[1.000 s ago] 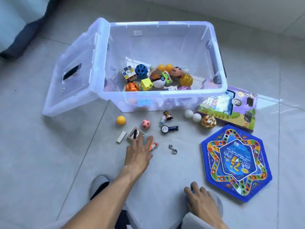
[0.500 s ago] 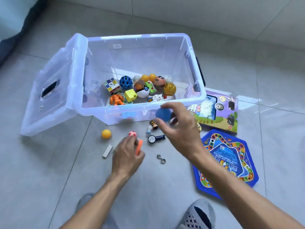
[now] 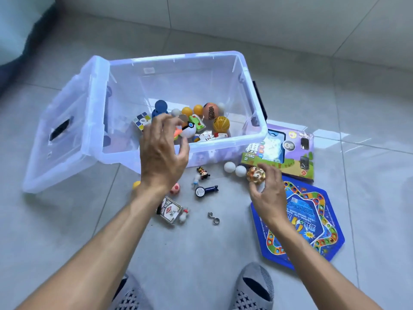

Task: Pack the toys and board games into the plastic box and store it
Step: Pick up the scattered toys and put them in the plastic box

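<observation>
box: my clear plastic box (image 3: 225, 143) sits open on the tiled floor (image 3: 67, 242), lid (image 3: 64, 128) hinged back to its left, a layer of small toys on its bottom.
left hand: my left hand (image 3: 164, 153) hangs over the near rim with fingers spread and slack, gripping nothing; an orange toy (image 3: 177, 134) shows just under the fingertips inside the box.
right hand: my right hand (image 3: 267, 193) pinches a gold patterned ball (image 3: 256, 174) between thumb and fingertips, just beside two white balls (image 3: 234, 168) on the floor.
handling, ball: looks light, hard and round, likely to roll or slip, so i'd say a fingertip cradle round its middle suits it.
handling, games: the purple game box (image 3: 288, 153) and the blue hexagonal board (image 3: 299, 222) look flat, stiff and light; i'd take them by opposite edges and lay them in flat or on edge.
still on floor: card deck (image 3: 169, 209), dark blue key-shaped toy (image 3: 205, 190), small figure (image 3: 203, 172), metal ring puzzle (image 3: 213, 218), red spotted ball (image 3: 175, 188), yellow ball (image 3: 136, 184).
change: half a second ago my left hand was low over the floor with the orange piece, my right was over the rim with a blue ball; now they've swapped jobs, and that blue ball (image 3: 161, 106) appears to be in the box.
</observation>
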`<act>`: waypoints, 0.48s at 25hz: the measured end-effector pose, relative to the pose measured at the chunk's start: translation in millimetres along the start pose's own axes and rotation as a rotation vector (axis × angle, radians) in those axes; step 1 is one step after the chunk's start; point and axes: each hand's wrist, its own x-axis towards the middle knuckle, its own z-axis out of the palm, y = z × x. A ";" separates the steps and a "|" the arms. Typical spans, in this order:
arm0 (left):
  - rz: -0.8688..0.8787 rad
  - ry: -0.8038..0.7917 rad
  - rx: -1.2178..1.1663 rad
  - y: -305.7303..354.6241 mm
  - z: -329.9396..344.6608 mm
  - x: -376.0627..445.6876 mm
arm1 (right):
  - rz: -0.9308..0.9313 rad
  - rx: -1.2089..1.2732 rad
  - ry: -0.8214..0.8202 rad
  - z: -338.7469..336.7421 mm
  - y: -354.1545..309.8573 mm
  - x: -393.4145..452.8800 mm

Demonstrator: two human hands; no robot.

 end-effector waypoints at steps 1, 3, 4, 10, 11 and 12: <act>0.094 -0.054 -0.042 0.8 8.0 -21.4 | 0.045 -0.096 -0.068 6.9 12.6 8.6; 0.256 -0.293 -0.046 1.0 24.5 -76.1 | 0.084 -0.237 -0.201 20.2 28.3 26.5; 0.279 -0.441 -0.015 -5.2 37.9 -99.7 | 0.072 -0.274 -0.258 29.0 33.5 34.3; 0.115 -0.849 0.183 -41.6 117.3 -127.1 | -0.067 -0.454 -0.220 52.6 59.3 41.2; 0.115 -0.861 0.224 -43.6 124.9 -123.6 | -0.066 -0.415 -0.231 48.0 62.2 39.4; 0.128 -0.847 0.255 -44.7 130.8 -120.9 | -0.042 -0.344 -0.241 41.6 62.8 36.9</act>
